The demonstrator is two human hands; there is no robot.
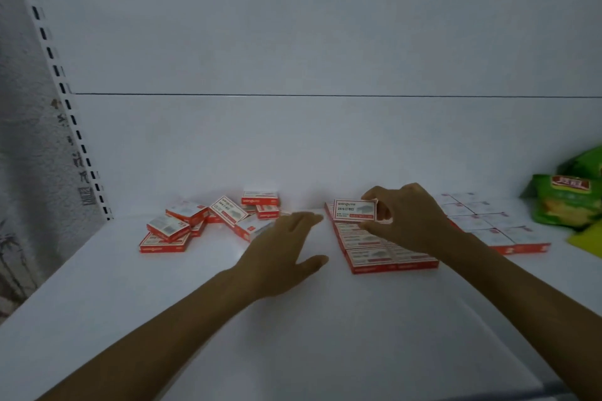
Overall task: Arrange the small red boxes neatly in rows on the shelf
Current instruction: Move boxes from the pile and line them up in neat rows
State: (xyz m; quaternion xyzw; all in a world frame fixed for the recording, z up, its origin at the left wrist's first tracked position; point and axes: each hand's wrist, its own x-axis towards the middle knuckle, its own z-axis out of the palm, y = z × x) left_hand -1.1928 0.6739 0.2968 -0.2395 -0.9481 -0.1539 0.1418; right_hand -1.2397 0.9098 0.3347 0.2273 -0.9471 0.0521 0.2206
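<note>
Both forearms are stretching in from the bottom of the frame across the white shelf (293, 335). At centre right the right hand (413, 221) is pinching one small red box (355, 210) by its edges, fingers (378, 195) curled round it, holding it upright with its label facing the camera, above the far end of the neat rows (391, 257). Mid-frame the left hand (283, 247) is lying open, gripping nothing, pointing toward the jumbled pile (202, 221) at centre left. Placing well is likely calling for laying the box flat, label up, edges squared and touching its neighbours, without nudging the finished rows.
</note>
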